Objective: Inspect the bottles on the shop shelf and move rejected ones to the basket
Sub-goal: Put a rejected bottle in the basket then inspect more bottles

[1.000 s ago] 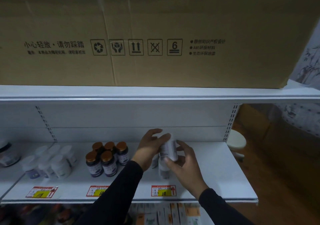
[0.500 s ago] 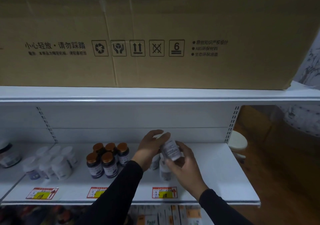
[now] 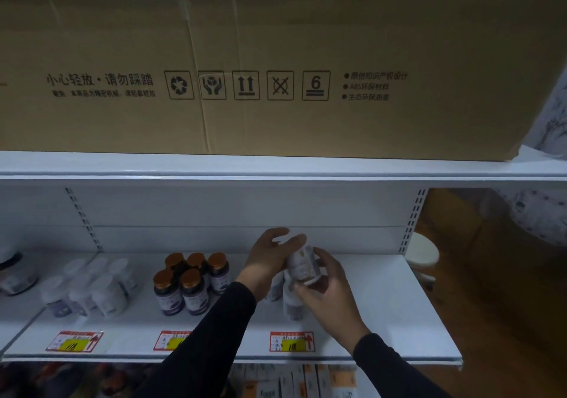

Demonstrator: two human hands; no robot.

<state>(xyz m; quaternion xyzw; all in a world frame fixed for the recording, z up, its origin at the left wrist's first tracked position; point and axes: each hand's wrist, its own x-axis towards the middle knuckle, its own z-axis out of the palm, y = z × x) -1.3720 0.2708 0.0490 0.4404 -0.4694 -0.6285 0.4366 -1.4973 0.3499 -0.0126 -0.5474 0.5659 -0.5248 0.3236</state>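
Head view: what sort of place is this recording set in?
Most likely a small shop. A white metal display shelf carries price tags along its front edge, with grouped stock such as amber-capped bottles behind them. A large shipping carton sits on the shelf above.

Dim, low-contrast indoor light with a cool cast; no lamp or glare visible. White shelf board [image 3: 383,311] is the brightest area; the cardboard box [image 3: 276,60] above is muddy, the floor at right in shadow. Soft focus throughout, white bottles [image 3: 89,290] at left smeared; straight edges bow towards the margins.
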